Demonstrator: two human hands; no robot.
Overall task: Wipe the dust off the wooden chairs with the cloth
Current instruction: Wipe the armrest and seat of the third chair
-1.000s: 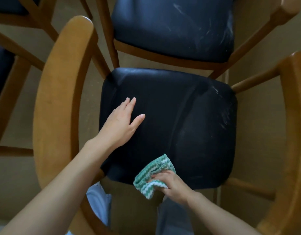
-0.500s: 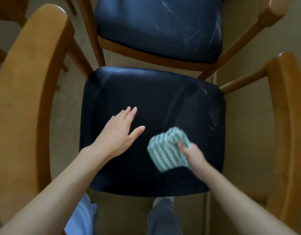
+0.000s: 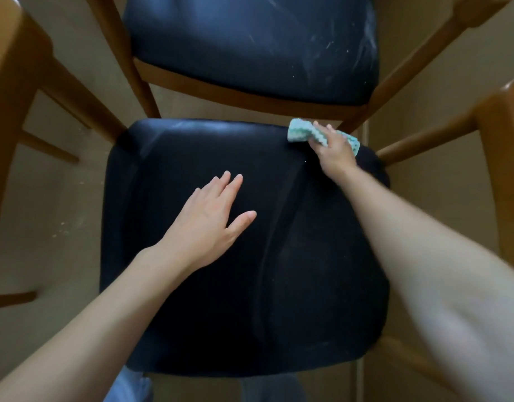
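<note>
Where the green-and-white cloth sits bunched at the far right corner of the near chair's dark seat, my right hand lies over its middle. My fingers are curled down around it and hold it against the padding. One end of the cloth pokes out to the left of my knuckles, and a smaller end shows on the right, at the seat's edge.

My left hand rests palm down near the middle of the same seat, well apart from the cloth. Its fingers are straight and close together, the thumb is spread out to the side, and it holds nothing. Both my forearms reach in from the lower edge, the right one blurred.

The near seat looks mostly dark and even, with a pale dusty sheen along its far edge. A wooden spindle runs from beside the cloth's corner out to a curved wooden rail on the right. Another broad wooden rail stands on the left, with thinner struts below it.

Just beyond the near seat stands a second chair. Its wooden frame edge lies close to the cloth, and its dark cushion is streaked with pale dust, thickest on the right side. Beige floor shows between the chairs, with a few light specks on the left. My trouser legs show below the seat.
</note>
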